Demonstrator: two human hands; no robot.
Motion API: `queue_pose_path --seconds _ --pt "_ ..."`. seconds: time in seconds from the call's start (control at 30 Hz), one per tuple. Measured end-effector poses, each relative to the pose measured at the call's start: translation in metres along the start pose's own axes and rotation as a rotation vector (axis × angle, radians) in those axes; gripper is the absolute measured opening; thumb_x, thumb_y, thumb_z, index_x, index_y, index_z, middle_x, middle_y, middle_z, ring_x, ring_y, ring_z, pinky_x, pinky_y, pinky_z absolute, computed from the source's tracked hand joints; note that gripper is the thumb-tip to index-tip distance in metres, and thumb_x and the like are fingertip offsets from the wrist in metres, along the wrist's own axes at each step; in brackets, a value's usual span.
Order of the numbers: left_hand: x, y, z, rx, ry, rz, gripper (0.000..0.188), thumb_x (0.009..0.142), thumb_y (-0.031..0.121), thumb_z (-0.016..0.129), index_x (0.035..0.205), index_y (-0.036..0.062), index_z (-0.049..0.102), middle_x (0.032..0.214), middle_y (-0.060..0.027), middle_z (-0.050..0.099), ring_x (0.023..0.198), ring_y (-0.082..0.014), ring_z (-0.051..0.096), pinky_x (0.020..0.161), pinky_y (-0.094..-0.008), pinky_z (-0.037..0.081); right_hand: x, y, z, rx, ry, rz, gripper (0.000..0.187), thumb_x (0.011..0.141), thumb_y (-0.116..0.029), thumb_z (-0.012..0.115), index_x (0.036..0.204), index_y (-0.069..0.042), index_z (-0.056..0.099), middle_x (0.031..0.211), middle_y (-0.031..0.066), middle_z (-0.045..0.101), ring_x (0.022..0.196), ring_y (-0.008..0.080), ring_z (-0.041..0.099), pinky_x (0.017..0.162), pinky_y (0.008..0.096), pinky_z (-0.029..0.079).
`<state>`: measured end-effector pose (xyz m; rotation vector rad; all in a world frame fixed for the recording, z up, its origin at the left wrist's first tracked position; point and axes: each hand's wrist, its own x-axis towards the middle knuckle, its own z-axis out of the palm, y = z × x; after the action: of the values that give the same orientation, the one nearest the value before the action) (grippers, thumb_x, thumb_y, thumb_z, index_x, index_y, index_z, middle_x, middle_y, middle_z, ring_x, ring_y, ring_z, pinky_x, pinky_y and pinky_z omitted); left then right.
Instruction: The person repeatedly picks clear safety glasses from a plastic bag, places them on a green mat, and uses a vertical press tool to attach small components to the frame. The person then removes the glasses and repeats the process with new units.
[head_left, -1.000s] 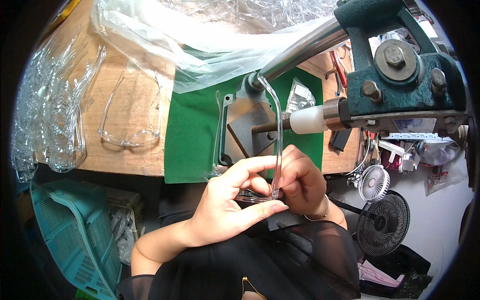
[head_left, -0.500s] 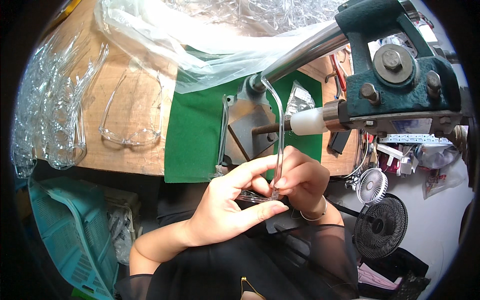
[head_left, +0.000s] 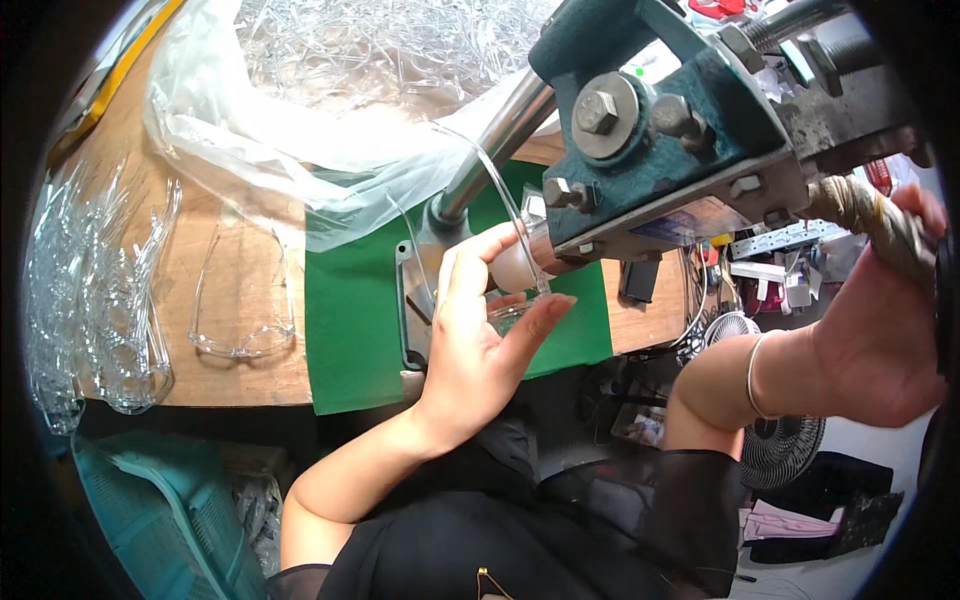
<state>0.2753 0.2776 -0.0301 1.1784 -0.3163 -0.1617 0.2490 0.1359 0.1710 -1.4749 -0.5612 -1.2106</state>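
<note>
My left hand is closed on a clear plastic eyeglass frame, holding it under the head of a dark green hand press. One temple of the frame rises past the white press tip; my fingers hide part of the front. At far right my right hand wraps round the press's lever handle, which is bound in pale wrapping. Beneath my left hand lies the metal press base, on a green mat.
On the wooden table at left lie another clear eyeglass frame and a pile of clear frames. A large plastic bag of clear parts sits behind. A teal basket stands lower left, a black fan lower right.
My right hand has left the eyeglass frame and taken hold of the lever handle at far right. My left hand has carried the frame up to the press tip. The view has shifted.
</note>
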Motion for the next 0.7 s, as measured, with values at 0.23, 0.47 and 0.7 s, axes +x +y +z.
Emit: queue_pose_path --seconds 0.23,0.47,0.7 --pt "0.002 -0.012 0.013 -0.054 0.053 0.061 0.056 0.075 0.007 0.071 0.123 0.0033 0.043 0.114 -0.013 0.046 0.1 -0.0225 0.053 0.081 -0.0323 0.047 -0.05 -0.017 -0.035 0.345 -0.337 0.049 0.025 0.067 -0.038 0.075 0.07 -0.021 0.056 0.074 -0.0071 0.046 0.078 0.0088 0.044 0.09 0.0306 0.028" --pt "0.004 -0.014 0.023 0.0 0.066 0.105 0.052 0.078 0.005 0.068 0.122 0.0001 0.042 0.11 -0.013 0.05 0.101 -0.0224 0.051 0.086 -0.0308 0.042 -0.077 -0.009 -0.019 0.1 -0.145 -0.161 0.025 0.072 -0.039 0.066 0.061 -0.022 0.052 0.066 -0.0084 0.041 0.07 0.0088 0.041 0.083 0.0293 0.031" --pt "0.001 -0.003 0.012 0.413 0.146 0.293 0.055 0.075 0.003 0.071 0.123 0.0009 0.043 0.113 -0.0098 0.051 0.103 -0.0179 0.05 0.087 -0.0276 0.042 -0.016 -0.013 -0.016 0.237 -0.075 0.014 0.068 0.083 -0.035 0.051 0.129 0.013 0.034 0.136 0.0364 0.023 0.132 0.0423 0.021 0.112 0.0476 0.0"
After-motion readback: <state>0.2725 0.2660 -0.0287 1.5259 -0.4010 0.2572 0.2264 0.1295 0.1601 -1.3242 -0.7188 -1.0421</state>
